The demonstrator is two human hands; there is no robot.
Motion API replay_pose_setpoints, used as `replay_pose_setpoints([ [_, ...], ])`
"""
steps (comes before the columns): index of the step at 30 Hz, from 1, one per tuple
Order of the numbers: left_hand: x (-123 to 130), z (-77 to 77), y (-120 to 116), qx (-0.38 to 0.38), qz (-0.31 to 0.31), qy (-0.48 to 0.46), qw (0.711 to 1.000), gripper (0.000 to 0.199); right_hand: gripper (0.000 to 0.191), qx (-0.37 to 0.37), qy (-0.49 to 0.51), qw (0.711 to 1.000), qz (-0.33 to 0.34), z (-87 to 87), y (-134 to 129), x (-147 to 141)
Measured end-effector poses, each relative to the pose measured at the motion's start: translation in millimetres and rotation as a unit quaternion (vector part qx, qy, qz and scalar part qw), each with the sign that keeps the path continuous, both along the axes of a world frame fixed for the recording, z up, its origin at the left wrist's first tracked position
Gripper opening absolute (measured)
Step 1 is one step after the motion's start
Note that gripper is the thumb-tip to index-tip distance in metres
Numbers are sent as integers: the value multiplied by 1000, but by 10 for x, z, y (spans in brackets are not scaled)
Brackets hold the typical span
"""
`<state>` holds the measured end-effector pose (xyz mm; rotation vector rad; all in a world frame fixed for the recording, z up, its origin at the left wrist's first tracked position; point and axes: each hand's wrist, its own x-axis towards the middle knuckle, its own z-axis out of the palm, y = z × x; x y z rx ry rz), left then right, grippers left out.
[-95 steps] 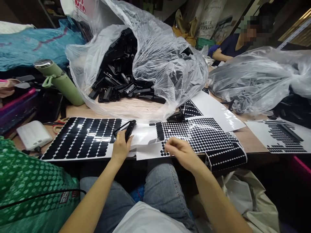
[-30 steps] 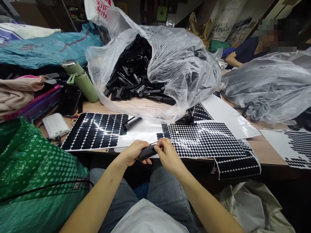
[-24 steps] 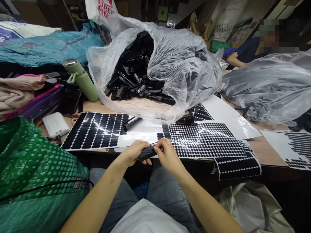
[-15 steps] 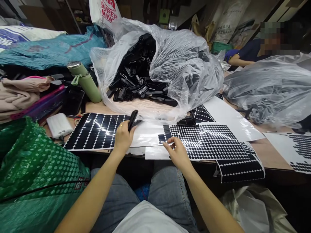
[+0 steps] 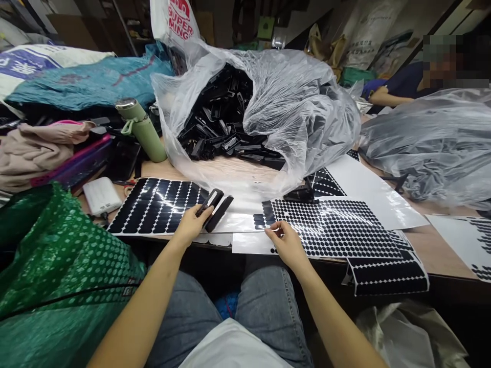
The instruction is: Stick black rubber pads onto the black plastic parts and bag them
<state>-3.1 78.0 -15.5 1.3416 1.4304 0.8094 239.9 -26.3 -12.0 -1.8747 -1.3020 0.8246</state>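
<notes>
My left hand (image 5: 192,224) is closed around a long black plastic piece (image 5: 220,212), tilted above the sheets. A white strip shows along it, and I cannot tell whether it is one hinged part or two side by side. My right hand (image 5: 287,244) has thumb and forefinger pinched at the edge of a white sheet with oblong black stickers (image 5: 260,221); whatever is between the fingertips is too small to make out. Just right of it lies a sheet of round black stickers (image 5: 341,227). A sheet of long black stickers (image 5: 151,207) lies left, partly behind my left hand.
A clear plastic bag (image 5: 307,102) spills black plastic pieces (image 5: 226,128) at the back. A green bottle (image 5: 143,133) and white power bank (image 5: 102,196) stand left, beside a green sack (image 5: 76,266). Another plastic bag (image 5: 429,138) lies right, near a person's arm (image 5: 391,97).
My left hand has turned and lowered the black piece, so its white strip now shows. My right hand stays pinched by the stickers. The whole view has shifted slightly.
</notes>
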Motion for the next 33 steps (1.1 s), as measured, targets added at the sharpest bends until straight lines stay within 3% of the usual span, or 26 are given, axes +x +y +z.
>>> replay_pose_setpoints([
  [3, -41, 63, -19, -85, 16, -131, 988, 40, 25, 6, -19, 1000, 2, -21, 46, 17],
  [6, -42, 215, -57, -82, 14, -160, 984, 38, 22, 1, -64, 997, -45, -33, 61, 165],
  [10, 133, 376, -246, -91, -67, -190, 975, 36, 17, -32, -121, 991, -45, -60, 27, 314],
  [12, 282, 360, -352, -125, -119, -204, 964, 36, 15, -42, -136, 990, -21, -89, 33, 284],
  [14, 426, 290, -422, -161, -133, -195, 958, 36, 14, -29, -153, 988, -14, -127, 81, 192],
  [18, 584, 167, -442, -201, -65, -172, 962, 31, 19, -17, -187, 982, -20, -182, 247, -54],
  [22, 595, 189, -432, -224, -47, -170, 958, 26, 14, -54, -222, 973, -32, -186, 321, -216],
  [30, 599, 184, -443, -234, -67, -162, 956, 27, 7, -9, -234, 969, -75, -247, 251, -276],
  [33, 558, 160, -408, -238, -71, -175, 953, 27, 5, -11, -202, 978, -58, -186, 211, -282],
])
